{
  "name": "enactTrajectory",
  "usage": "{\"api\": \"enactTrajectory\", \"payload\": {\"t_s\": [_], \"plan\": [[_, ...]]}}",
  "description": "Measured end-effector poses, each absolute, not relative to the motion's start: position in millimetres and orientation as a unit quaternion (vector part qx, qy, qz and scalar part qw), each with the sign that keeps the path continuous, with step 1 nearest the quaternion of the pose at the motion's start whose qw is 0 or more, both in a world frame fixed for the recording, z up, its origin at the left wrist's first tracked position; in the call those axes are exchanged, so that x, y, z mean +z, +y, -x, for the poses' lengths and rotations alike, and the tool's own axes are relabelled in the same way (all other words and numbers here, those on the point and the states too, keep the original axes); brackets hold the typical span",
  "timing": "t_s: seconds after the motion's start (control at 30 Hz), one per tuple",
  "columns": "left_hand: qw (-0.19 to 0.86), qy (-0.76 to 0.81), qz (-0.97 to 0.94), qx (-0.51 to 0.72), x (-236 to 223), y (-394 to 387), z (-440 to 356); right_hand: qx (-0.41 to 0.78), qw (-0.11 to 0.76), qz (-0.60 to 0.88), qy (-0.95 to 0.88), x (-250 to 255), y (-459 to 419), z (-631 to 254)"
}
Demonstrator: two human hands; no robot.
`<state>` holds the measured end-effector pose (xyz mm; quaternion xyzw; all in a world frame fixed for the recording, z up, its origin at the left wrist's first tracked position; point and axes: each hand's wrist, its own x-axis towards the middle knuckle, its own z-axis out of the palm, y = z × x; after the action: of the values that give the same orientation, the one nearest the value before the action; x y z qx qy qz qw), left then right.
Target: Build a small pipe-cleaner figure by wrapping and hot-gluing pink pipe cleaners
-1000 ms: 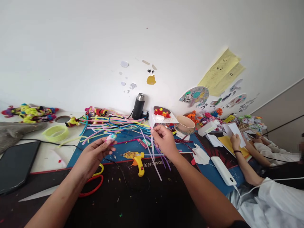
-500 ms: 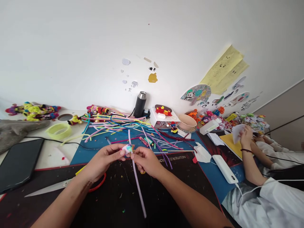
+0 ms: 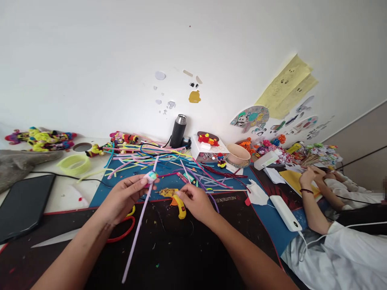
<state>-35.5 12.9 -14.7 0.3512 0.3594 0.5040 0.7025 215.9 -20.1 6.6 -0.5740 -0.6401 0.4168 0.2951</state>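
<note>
Between the thumb and fingers of my left hand [image 3: 125, 197] is a small wound bundle of white, teal and pink pipe cleaner [image 3: 150, 177]. A long lilac pipe cleaner [image 3: 137, 233] passes through it, one end sticking up, the other hanging toward me. My right hand [image 3: 196, 203] has its fingers curled at the back of a yellow hot glue gun [image 3: 181, 208], whose stained nozzle end points left. Under my left forearm lie scissors [image 3: 59, 238] with red and yellow handles, partly hidden.
Loose pipe cleaners [image 3: 136, 159] pile up behind my hands, near a black thermos [image 3: 177, 132] and a pink bowl [image 3: 238, 155]. At left are a black phone [image 3: 26, 205] and a yellow-green roll [image 3: 74, 165]. A white power bank [image 3: 286, 213] lies right, beside a co-worker's arm [image 3: 316, 209].
My hands have parted. My left hand moved slightly left and up with the bundle, its lilac stem swinging left. My right hand let go of the bundle and moved right to the glue gun.
</note>
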Motion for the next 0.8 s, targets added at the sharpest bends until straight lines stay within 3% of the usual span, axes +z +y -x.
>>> {"api": "enactTrajectory", "payload": {"t_s": [0.13,0.53,0.7,0.8], "plan": [[0.697,0.366,-0.325,0.525,-7.5,14.6,39.1,0.277,0.204,0.656,-0.672,1.9,-22.2,-242.2],[0.689,0.374,-0.329,0.527,-9.2,15.3,39.1,0.221,0.065,0.681,-0.695,-17.8,-26.2,-218.8],[0.689,0.375,-0.33,0.525,-7.4,15.1,38.8,0.278,0.133,0.683,-0.662,-23.5,-24.5,-224.3],[0.688,0.375,-0.328,0.527,-6.4,15.2,38.9,0.401,0.215,0.667,-0.59,-34.9,-23.6,-230.6]]}}
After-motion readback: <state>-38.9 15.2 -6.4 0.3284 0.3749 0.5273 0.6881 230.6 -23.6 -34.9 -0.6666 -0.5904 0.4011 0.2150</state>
